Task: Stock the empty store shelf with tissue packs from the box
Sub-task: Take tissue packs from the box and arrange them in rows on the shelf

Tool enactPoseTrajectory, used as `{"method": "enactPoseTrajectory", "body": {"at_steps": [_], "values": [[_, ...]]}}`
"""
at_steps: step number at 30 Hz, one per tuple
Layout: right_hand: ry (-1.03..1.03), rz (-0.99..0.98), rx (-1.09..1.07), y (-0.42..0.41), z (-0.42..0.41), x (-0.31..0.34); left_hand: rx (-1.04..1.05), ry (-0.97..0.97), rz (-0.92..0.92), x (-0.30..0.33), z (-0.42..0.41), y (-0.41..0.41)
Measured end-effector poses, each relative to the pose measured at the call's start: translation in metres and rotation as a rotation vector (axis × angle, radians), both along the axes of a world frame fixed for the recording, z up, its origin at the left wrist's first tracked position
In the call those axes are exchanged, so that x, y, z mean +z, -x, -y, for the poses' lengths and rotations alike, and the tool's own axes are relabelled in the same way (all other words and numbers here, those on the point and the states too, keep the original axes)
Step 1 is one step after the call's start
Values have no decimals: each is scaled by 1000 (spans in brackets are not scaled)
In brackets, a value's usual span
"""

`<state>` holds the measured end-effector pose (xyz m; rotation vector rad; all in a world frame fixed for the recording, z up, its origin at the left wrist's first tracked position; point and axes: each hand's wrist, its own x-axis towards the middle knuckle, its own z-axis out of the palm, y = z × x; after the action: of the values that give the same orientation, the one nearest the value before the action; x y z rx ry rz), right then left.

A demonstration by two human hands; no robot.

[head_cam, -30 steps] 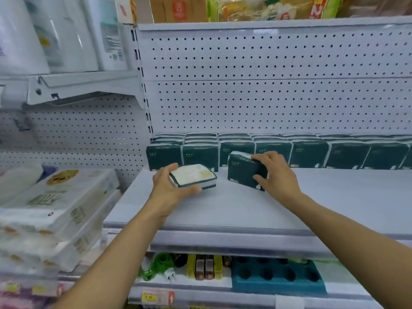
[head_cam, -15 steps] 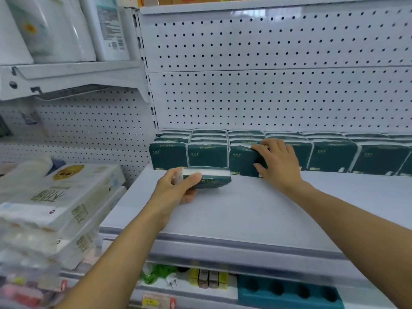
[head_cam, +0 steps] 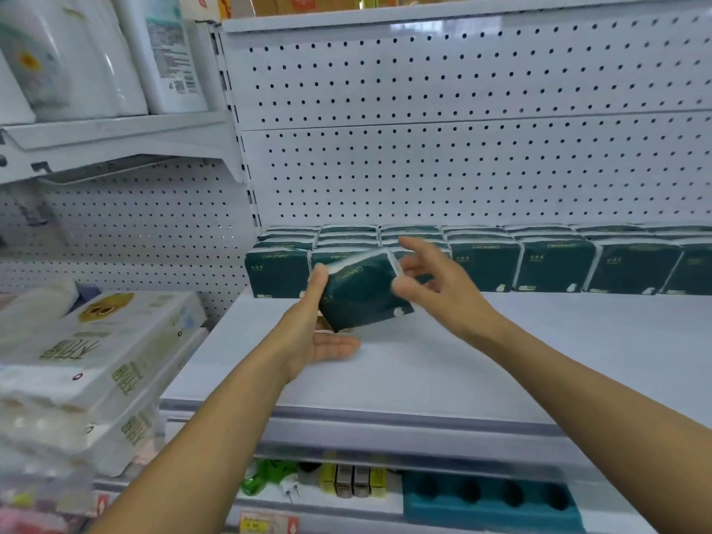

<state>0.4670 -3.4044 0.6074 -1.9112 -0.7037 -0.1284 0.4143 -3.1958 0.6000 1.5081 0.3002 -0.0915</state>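
Fingers of my left hand [head_cam: 316,337] sit hidden behind the tissue pack [head_cam: 362,292] it grips — right hand [head_cam: 435,287] released, fingertips touching its edge, above the shelf [head_cam: 424,364].

The tissue pack [head_cam: 364,292] in the left hand [head_cam: 308,337] is wrapped in dark green plastic film, smooth and faintly glossy, with white showing along its top edge. The row of packs [head_cam: 554,269] along the back edge of the shelf [head_cam: 424,364] wears the same green film. The shelf looks like painted metal, pale grey-white, smooth and matt, with a slight sheen along its front edge. The back panel [head_cam: 462,156] is white perforated metal, matt. At the left edge, the large white packs [head_cam: 100,352] lie in clear, glossy plastic wrap. Below the front edge, a teal tray [head_cam: 489,502] looks like matt moulded plastic
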Motion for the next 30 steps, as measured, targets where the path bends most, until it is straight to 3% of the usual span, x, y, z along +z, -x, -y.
{"method": "enactPoseTrajectory", "body": {"at_steps": [4,9,12,17,22,30], "values": [[-75,-9,-55,10,7,0,-77,-40,-5,7,24,-1],[7,-146,-182,9,60,-11,-165,-421,120,1,50,-7],[70,-166,-303,4,100,-22,-108,-596,282,-16,65,-21],[80,-142,-448,-20,145,-35,63,-1206,729,-29,76,-58],[41,-130,-530,-46,147,-40,-28,-1688,704,-31,75,-99],[177,-42,-694,-69,141,-47,21,-1788,899,-43,73,-123]]}}
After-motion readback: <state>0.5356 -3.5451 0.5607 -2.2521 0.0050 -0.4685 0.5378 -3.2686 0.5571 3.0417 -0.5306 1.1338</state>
